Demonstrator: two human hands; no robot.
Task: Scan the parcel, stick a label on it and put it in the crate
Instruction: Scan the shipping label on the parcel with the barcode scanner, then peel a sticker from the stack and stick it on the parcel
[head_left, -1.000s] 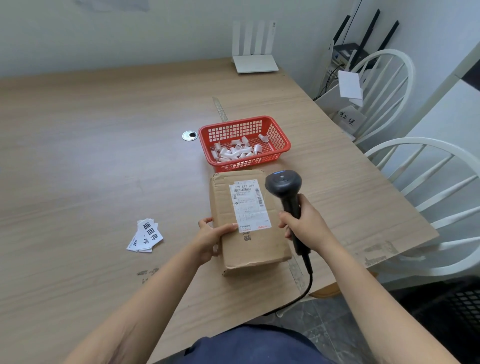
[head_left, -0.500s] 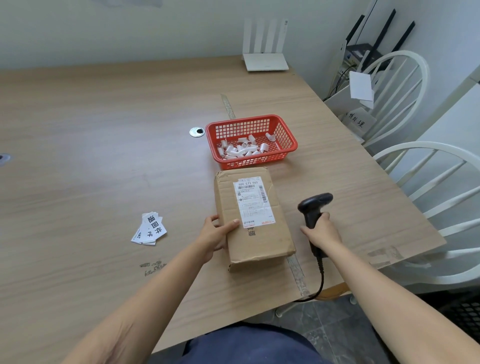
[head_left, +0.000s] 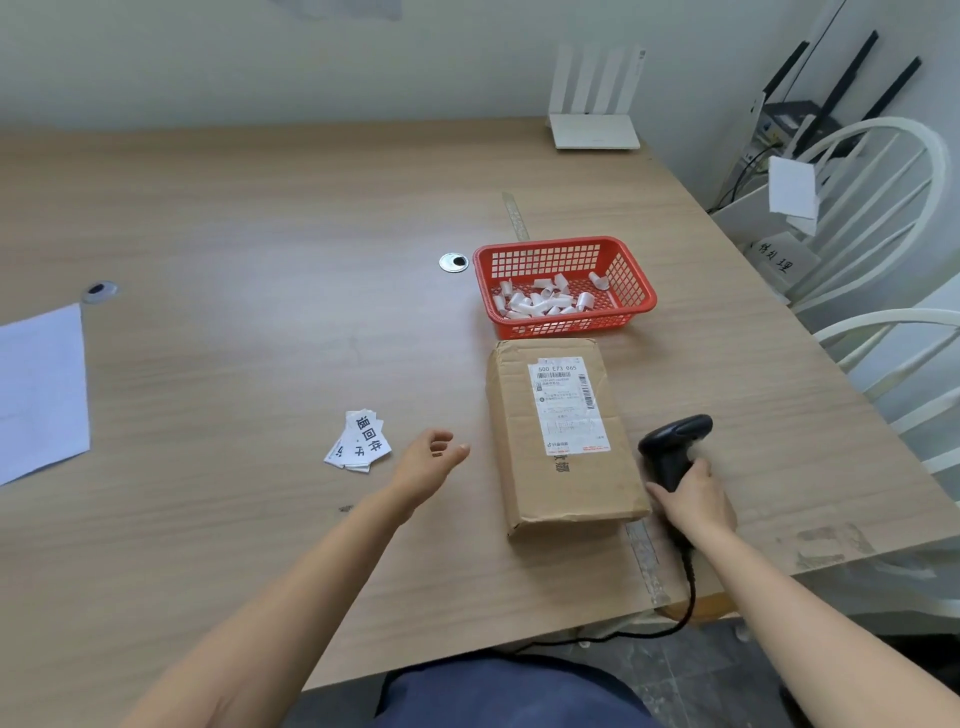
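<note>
A brown cardboard parcel (head_left: 524, 467) with a white shipping label lies flat on the wooden table. To its right my right hand (head_left: 693, 501) grips the handle of a black barcode scanner (head_left: 672, 441) that rests low by the parcel's right edge. My left hand (head_left: 431, 460) hovers open, a short way left of the parcel and touching nothing. A small pile of white labels (head_left: 359, 441) with black characters lies just left of that hand. A red plastic crate (head_left: 631, 270) sits behind the parcel and holds several curled white paper backings.
A white sheet of paper (head_left: 39, 389) lies at the table's left edge. A white router (head_left: 595, 130) stands at the far end. White chairs (head_left: 893, 218) stand to the right of the table. The scanner's cable hangs off the near edge.
My left hand let go of the parcel and moved left toward the labels. My right hand brought the scanner down from over the parcel to the table at its right.
</note>
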